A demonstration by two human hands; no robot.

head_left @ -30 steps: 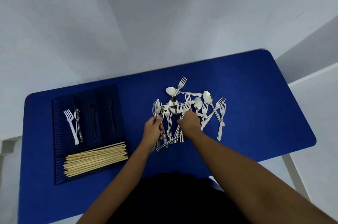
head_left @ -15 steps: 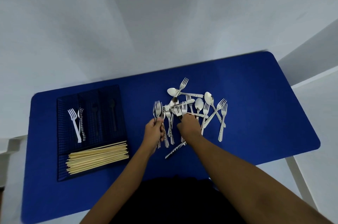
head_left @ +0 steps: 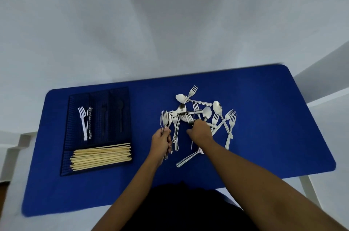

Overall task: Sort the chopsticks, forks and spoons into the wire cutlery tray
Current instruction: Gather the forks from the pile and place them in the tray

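A dark wire cutlery tray [head_left: 66,147] lies at the table's left. Its front compartment holds a bundle of wooden chopsticks [head_left: 102,155]; a white fork [head_left: 82,121] lies in its far-left slot. A loose pile of steel forks and spoons [head_left: 205,113] lies at the table's centre. My left hand [head_left: 161,143] is shut on a bunch of forks [head_left: 165,120], tines pointing away from me. Just to its right, my right hand [head_left: 200,132] pinches a single fork [head_left: 189,118] at the pile's near edge.
The table is covered by a blue cloth [head_left: 273,127]. Two dark utensils [head_left: 120,115] lie in the tray's right slots. One steel handle [head_left: 187,159] lies alone close to my right forearm. White floor surrounds the table.
My right hand has shifted slightly right and lifted a fork out of the pile. The left hand keeps its bunch of forks, nearly still.
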